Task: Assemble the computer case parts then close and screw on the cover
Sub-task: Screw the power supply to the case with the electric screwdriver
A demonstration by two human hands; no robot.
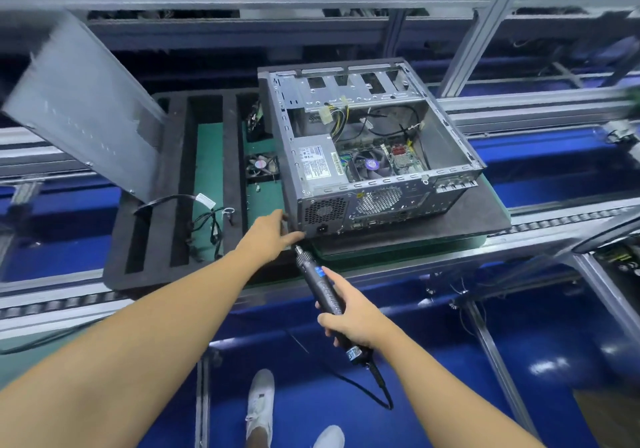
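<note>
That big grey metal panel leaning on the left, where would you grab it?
Probably by its two long edges, one hand each side, coming from the front: the cover panel is a thin, wide sheet standing tilted, its lower corner on the foam tray.

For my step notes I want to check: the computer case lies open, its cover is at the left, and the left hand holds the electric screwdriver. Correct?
No: the head view shows the right hand holding the electric screwdriver; the left hand touches the computer case. The rest is right.
</note>
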